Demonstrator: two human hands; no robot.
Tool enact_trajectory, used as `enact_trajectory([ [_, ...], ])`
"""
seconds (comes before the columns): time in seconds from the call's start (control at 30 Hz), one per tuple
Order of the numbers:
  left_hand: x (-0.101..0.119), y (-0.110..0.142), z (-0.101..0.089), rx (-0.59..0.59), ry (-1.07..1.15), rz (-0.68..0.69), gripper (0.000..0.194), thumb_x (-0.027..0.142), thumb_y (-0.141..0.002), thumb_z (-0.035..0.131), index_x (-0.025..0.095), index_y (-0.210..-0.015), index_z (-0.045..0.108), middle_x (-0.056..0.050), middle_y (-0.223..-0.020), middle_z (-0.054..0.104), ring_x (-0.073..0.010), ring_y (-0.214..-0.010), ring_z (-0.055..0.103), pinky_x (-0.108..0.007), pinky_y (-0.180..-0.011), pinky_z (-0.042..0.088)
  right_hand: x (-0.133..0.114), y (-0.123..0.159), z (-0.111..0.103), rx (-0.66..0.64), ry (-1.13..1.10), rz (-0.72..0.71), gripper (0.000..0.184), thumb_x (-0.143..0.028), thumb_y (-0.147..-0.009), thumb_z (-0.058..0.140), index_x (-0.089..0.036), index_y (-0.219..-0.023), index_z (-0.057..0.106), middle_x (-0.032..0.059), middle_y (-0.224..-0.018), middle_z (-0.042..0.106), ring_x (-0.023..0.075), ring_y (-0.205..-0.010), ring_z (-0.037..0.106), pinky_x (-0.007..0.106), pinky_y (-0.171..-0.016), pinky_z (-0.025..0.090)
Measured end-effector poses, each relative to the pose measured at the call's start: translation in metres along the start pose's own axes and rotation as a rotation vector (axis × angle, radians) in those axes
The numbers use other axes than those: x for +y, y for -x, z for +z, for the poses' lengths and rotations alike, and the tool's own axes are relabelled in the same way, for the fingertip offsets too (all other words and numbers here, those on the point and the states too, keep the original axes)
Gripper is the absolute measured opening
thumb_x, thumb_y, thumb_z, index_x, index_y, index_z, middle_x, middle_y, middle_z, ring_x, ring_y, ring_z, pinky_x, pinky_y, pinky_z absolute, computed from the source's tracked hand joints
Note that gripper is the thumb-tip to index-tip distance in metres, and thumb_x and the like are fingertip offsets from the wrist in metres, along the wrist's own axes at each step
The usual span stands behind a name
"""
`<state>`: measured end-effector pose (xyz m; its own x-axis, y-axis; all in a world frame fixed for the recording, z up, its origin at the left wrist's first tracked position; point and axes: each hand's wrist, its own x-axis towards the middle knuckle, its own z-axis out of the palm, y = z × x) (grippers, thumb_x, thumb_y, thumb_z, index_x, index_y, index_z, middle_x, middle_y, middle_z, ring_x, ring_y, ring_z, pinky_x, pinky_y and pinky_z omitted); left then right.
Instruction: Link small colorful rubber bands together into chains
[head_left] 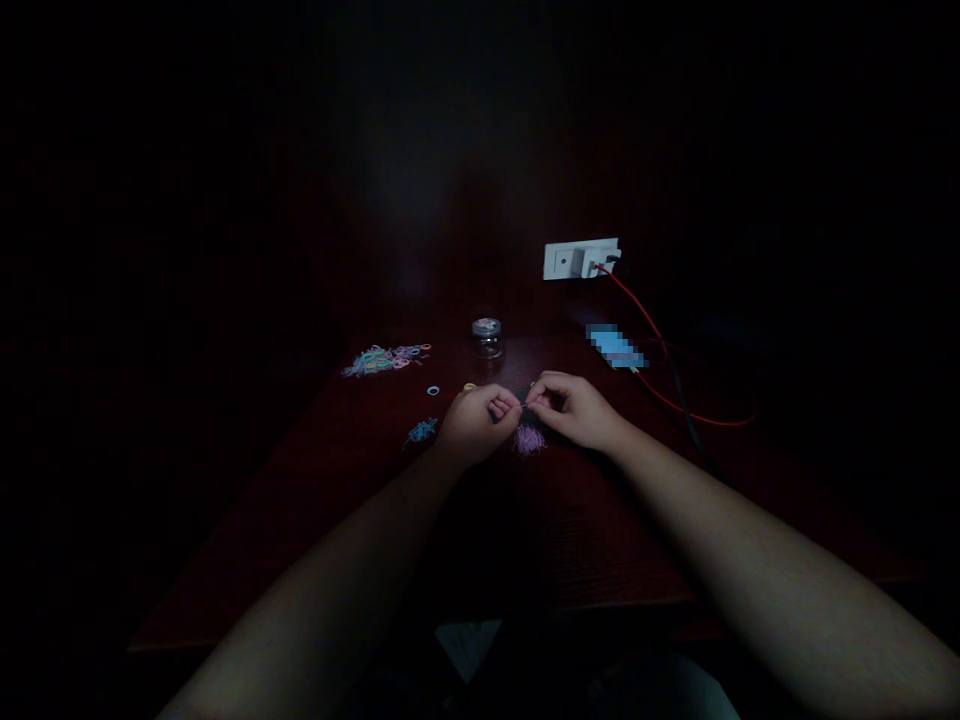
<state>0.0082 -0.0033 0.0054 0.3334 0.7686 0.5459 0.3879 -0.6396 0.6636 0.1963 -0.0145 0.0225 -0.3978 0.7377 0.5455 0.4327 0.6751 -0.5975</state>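
My left hand (480, 422) and my right hand (572, 408) meet over the dark red table, fingertips pinched close together. Something thin and small seems to lie between them, too tiny and dim to name. Just below the fingertips is a pile of purple elastic bands (529, 440). To the left of my left hand lies a small pile of blue elastic bands (422, 431), with a single light blue band (433, 391) farther back. A yellow band (470, 387) shows partly behind my left hand.
A mixed pile of coloured bands (386, 360) lies at the back left. Behind my hands stands a clear lidded jar (487, 340). A phone (615, 346) lies at the right, its red cable (637, 300) running to the wall socket (581, 259). The table's front edge (585, 606) is near me.
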Motion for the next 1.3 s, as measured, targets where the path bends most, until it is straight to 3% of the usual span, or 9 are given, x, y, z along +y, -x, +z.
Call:
enact_trajectory([
  [0.47,0.007,0.001,-0.005,-0.037,-0.011,-0.029,0.007,0.019,-0.073,0.060,0.015,-0.072,0.065,0.001,-0.061,0.062,-0.0080,-0.054,0.053,-0.017,-0.052,0.043,0.006,0.000,-0.004,0.012,0.049,0.040,0.016,-0.031,-0.080,0.063,-0.015,-0.077,0.064,0.0025,-0.073,0.058,0.0134,-0.067,0.054,0.026,-0.062,0.043],
  [0.87,-0.006,0.000,-0.003,0.011,-0.030,-0.039,0.009,0.023,-0.077,0.057,0.015,-0.075,0.062,0.000,-0.064,0.061,-0.0088,-0.056,0.053,-0.019,-0.053,0.044,-0.003,0.001,-0.004,-0.025,0.045,-0.035,0.007,-0.020,-0.079,0.060,-0.016,-0.078,0.065,0.0027,-0.074,0.056,0.0123,-0.065,0.053,0.025,-0.061,0.044],
  [1.3,-0.008,-0.001,-0.001,0.026,-0.046,-0.045,0.010,0.024,-0.078,0.057,0.015,-0.076,0.062,0.000,-0.066,0.062,-0.0089,-0.057,0.053,-0.019,-0.054,0.044,-0.008,0.000,-0.004,-0.079,0.036,-0.003,0.007,-0.019,-0.079,0.058,-0.015,-0.076,0.063,0.0015,-0.071,0.056,0.0117,-0.063,0.053,0.025,-0.060,0.043],
])
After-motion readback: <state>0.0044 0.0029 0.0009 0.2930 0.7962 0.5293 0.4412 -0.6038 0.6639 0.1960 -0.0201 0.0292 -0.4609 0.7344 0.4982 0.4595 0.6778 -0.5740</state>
